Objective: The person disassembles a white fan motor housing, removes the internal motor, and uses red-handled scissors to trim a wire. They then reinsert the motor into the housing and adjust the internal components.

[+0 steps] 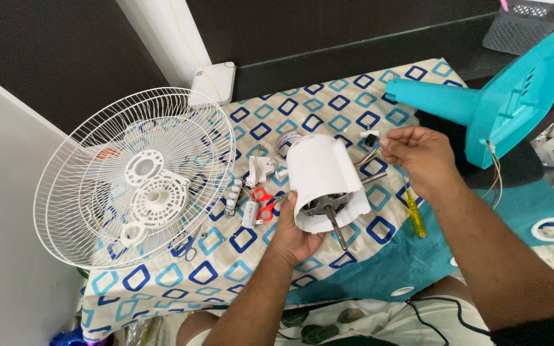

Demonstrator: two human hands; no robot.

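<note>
Head view: your left hand grips the white motor housing from below, fingers wrapped on its lower edge, holding it tilted above the patterned cloth at table centre; the metal shaft points down and toward you, motor core visible in the open end. Your right hand is pinched closed on the wires that leave the far side of the housing, near a small white connector. Step in hand, as judged: working on the motor wiring while the housing is steadied. Next move likely calls for keeping the left grip firm so the housing does not rotate, and for a gentle pull along the wire line. Around you: white fan guard left, with a plastic hub lying inside it; red-handled scissors and a small capacitor just left of the housing; yellow screwdriver beneath your right forearm; teal fan stand at right.
</note>
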